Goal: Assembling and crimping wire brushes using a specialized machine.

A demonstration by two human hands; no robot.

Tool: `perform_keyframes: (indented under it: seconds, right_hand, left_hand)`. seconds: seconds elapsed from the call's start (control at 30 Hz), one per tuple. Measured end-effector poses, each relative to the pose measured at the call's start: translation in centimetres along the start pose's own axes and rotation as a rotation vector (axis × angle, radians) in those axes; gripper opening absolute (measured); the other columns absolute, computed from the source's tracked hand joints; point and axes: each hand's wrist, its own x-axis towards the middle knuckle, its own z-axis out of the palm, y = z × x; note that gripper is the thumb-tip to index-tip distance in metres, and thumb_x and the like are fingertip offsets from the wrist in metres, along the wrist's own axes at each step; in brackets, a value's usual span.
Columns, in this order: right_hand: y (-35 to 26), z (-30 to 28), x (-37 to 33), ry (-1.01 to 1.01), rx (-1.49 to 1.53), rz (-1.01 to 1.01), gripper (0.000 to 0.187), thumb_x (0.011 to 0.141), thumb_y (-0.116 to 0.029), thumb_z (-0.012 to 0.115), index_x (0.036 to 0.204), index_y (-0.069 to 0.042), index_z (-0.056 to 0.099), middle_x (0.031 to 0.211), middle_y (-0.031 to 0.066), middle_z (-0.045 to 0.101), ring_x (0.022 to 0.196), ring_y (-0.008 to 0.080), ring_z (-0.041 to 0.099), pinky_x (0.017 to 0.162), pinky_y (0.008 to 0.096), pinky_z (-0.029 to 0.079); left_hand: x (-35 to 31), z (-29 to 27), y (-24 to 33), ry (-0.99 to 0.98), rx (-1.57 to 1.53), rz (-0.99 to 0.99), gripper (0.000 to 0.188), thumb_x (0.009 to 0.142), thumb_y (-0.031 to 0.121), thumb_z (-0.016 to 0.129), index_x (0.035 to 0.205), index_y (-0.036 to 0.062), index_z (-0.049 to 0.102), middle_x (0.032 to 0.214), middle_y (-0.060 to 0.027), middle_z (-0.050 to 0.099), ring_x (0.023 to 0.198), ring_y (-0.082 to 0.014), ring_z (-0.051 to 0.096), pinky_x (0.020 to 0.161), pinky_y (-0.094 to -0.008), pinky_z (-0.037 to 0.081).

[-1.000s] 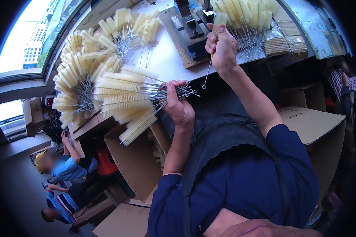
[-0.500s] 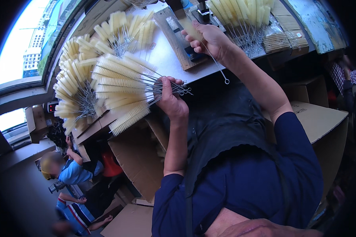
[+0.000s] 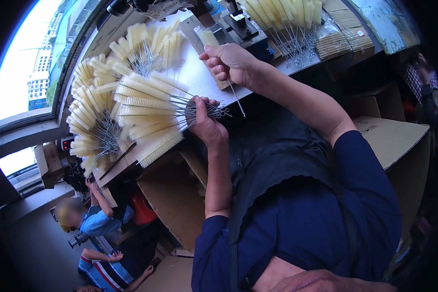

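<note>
Well, I'd have the right hand [image 3: 231, 64], closed round one brush [image 3: 237, 101], spare the bristles [image 3: 208, 39] above its grip while the left hand [image 3: 208, 124] clasps fanned brushes [image 3: 146, 109].

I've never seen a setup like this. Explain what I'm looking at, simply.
There is no robot: these are a person's own bare hands. The view comes from a wide fisheye camera on their head, looking down, so straight edges bend toward the rim. The left hand grips a fanned bunch of brushes by their wire stems. The right hand holds a single brush, bristles up. On the white table lie more brushes at left and another bundle at right, with a metal fixture between.
</note>
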Motion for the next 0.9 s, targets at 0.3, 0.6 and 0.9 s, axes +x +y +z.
perform_keyframes:
  seconds: [0.3,0.6,0.9]
  right_hand:
    - [-2.5,-5.6,-3.4,0.090,-0.229,-0.234,0.039,0.106,-0.036,0.046,0.093,-0.001,0.056,0.058,-0.0063,0.040,0.042,0.0025,0.032,0.037,0.0190,0.031]
    - [-4.7,-5.6,-2.8,0.118,-0.202,-0.167,0.033,0.105,-0.034,0.050,0.090,-0.005,0.054,0.054,-0.0083,0.036,0.040,0.0016,0.027,0.034,0.0179,0.025]
    - [-6.4,-7.0,-3.6,0.105,-0.304,-0.144,0.035,0.104,-0.037,0.051,0.095,-0.004,0.055,0.055,-0.0090,0.037,0.039,0.0008,0.029,0.034,0.0172,0.026]
  left_hand:
    - [0.4,0.4,0.3,0.024,-0.016,-0.037,0.008,0.098,0.004,0.058,0.105,0.0014,0.058,0.084,-0.0049,0.060,0.072,-0.0149,0.061,0.068,-0.0321,0.055]
    - [0.4,0.9,-0.8,-0.033,0.011,-0.037,0.008,0.096,0.008,0.063,0.103,0.0025,0.061,0.083,-0.0038,0.060,0.073,-0.0158,0.059,0.072,-0.0342,0.054]
    - [0.4,1.2,-0.6,0.008,-0.001,-0.045,0.006,0.096,0.007,0.063,0.100,0.0024,0.061,0.085,-0.0047,0.061,0.074,-0.0157,0.060,0.072,-0.0334,0.054]
